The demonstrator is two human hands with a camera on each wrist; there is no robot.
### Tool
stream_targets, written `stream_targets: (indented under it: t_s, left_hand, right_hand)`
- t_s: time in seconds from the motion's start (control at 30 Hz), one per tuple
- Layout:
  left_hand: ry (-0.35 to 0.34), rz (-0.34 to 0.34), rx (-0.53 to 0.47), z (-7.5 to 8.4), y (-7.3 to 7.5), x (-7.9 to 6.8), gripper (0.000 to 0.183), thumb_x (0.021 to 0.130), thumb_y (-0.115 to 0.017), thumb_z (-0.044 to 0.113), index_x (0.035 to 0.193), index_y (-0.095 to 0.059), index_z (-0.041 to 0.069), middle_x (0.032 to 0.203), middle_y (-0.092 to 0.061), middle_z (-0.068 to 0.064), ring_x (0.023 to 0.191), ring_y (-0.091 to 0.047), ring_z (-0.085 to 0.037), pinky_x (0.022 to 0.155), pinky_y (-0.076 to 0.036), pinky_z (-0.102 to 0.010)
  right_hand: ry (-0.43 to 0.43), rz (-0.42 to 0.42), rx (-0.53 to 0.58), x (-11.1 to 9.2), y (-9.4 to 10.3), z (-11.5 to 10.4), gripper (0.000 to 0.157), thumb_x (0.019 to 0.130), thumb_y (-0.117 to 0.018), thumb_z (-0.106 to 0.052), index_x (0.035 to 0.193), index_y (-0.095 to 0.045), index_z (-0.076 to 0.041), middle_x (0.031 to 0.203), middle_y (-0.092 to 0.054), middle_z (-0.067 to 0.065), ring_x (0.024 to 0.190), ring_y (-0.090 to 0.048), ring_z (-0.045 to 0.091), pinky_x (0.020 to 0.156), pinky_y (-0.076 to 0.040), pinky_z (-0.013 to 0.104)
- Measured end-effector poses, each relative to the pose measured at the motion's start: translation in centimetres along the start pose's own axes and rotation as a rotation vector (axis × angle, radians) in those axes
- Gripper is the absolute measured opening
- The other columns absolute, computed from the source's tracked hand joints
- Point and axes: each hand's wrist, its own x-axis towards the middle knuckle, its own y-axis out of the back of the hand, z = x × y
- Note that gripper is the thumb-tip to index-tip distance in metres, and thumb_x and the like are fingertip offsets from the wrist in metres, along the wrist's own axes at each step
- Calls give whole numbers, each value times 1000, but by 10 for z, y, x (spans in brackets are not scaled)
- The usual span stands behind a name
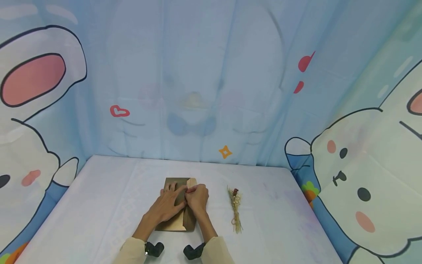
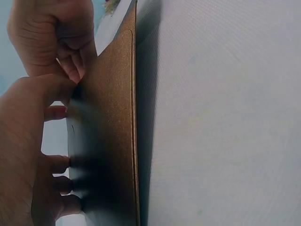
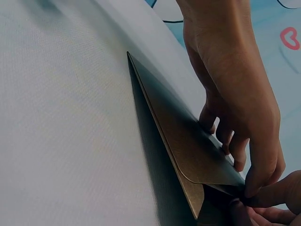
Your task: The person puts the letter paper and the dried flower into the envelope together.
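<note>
A brown kraft-paper envelope (image 1: 174, 223) lies on the white table, its flap (image 1: 189, 220) along the right side partly raised. My left hand (image 1: 168, 205) rests across the envelope with spread fingers, pressing it down. At the flap, my right hand (image 1: 197, 198) pinches the paper edge with curled fingers, close to the left thumb. In the left wrist view the envelope (image 2: 115, 80) shows edge-on, with the right hand (image 2: 51, 35) beyond it. The right wrist view shows the flap standing apart from the envelope body (image 3: 188, 160); the pinched spot is dark and partly hidden.
A small bunch of dried flowers (image 1: 235, 205), tied near its stems, lies to the right of the envelope. The white tablecloth (image 1: 270, 205) reaches back to a blue cartoon curtain (image 1: 197, 73). Black wrist cameras sit below both hands.
</note>
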Motion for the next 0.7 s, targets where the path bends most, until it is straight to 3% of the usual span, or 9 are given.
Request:
stream_targets:
  t_s: [0.13,0.3,0.5,0.7]
  left_hand:
    - [1,-4,-1,-1,0,0,56,106,-66,34,159,-55,18,165,-43,-34,155,-38,-56,119,-38,-71]
    - [-7,-3,9,1,-1,1,55,106,-67,34,158,-56,18,164,-44,-33,154,-39,-55,117,-41,-71]
    - [1,-5,15,3,-1,-1,59,106,-68,37,160,-55,17,163,-44,-34,152,-41,-55,113,-45,-71]
    - [16,2,16,5,2,-1,57,104,-68,31,158,-56,18,164,-44,-34,153,-40,-55,118,-40,-72]
  right_hand:
    - [-81,-14,-4,-1,1,-7,14,75,-81,11,69,-77,0,65,-74,11,54,-66,18,53,-55,27]
    - [-121,-27,8,0,2,-6,15,76,-80,12,70,-76,-1,64,-75,10,52,-65,14,51,-54,24]
    - [-105,-55,91,-4,6,-1,13,80,-80,14,76,-78,2,66,-76,13,49,-66,11,48,-56,25]
    - [-4,45,28,-6,17,3,9,81,-87,6,80,-82,-1,68,-77,8,55,-65,9,55,-55,28]
